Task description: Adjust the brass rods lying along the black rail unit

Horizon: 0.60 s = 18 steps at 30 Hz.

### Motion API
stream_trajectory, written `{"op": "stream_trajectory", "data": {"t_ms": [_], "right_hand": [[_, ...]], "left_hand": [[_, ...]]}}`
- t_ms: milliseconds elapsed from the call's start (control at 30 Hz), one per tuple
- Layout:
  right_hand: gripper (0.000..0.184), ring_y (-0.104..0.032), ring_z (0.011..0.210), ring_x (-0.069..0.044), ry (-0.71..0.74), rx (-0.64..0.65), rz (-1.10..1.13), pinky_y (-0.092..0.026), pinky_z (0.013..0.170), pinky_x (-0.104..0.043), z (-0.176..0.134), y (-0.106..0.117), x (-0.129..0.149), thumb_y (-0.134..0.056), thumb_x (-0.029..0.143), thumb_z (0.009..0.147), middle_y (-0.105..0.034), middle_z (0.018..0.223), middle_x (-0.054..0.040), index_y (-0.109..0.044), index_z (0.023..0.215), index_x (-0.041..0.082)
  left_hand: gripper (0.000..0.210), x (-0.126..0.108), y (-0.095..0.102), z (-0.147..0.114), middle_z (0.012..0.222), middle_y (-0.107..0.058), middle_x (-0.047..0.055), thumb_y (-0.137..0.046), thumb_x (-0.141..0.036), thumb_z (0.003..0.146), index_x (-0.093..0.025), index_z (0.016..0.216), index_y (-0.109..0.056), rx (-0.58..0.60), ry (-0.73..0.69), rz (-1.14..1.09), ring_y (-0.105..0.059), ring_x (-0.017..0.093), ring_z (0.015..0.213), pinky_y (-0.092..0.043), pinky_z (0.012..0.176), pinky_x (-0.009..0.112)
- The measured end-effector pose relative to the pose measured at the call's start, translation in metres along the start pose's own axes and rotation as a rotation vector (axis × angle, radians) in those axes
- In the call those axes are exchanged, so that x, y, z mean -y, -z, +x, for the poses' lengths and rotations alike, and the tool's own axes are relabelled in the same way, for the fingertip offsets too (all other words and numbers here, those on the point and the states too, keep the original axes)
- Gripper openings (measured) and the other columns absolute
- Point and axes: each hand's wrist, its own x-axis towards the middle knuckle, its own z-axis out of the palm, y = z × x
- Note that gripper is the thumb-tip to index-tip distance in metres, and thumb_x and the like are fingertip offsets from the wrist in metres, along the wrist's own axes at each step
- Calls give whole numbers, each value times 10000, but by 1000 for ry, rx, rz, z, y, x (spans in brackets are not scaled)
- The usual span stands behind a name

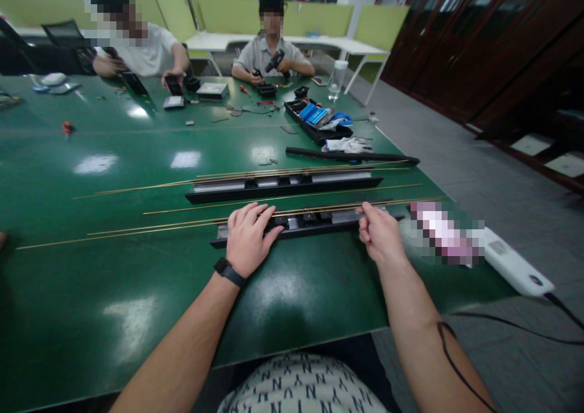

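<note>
My left hand (250, 236), with a dark band on the wrist, lies across the left part of a long black rail (301, 233). Its fingers reach over the rail's far side, and the thumb rests on the near part. My right hand (379, 233) is closed near the rail's right end, with index finger and thumb pinched at a thin golden rod (328, 208). Similar rods run along the rail and stick out far to the left. Small black blocks (314, 218) sit in the rail's grey channel between my hands. My palms hide part of the rail.
Behind lies a second black rail (283, 188) with rods along it. Beyond are a black bar (351, 155), white gloves (347, 145) and a black tray (296, 112) with blue items. A white power strip (515, 261) lies at the right edge. Two people work across the green table (114, 303).
</note>
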Motion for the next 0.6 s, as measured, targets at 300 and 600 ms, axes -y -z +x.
{"op": "stream_trajectory", "data": {"t_ms": [300, 600], "right_hand": [[340, -340, 279, -39, -6, -15, 35, -216, 266, -149, -2, -1, 2, -816, 474, 823, -510, 461, 58, -665, 818, 169], [359, -351, 275, -43, -3, -14, -17, -206, 259, -152, -2, -3, 2, -833, 477, 805, -512, 453, 52, -679, 810, 152]], "left_hand": [[447, 1, 0, 0, 1371, -688, 109, -605, -487, 996, -255, 1376, -648, 10, 4, 1, -554, 327, 1352, -347, 1141, 520], [446, 1, 0, 0, 1362, -690, 116, -599, -492, 1000, -251, 1371, -648, 1, -4, 4, -559, 324, 1347, -356, 1131, 515]]}}
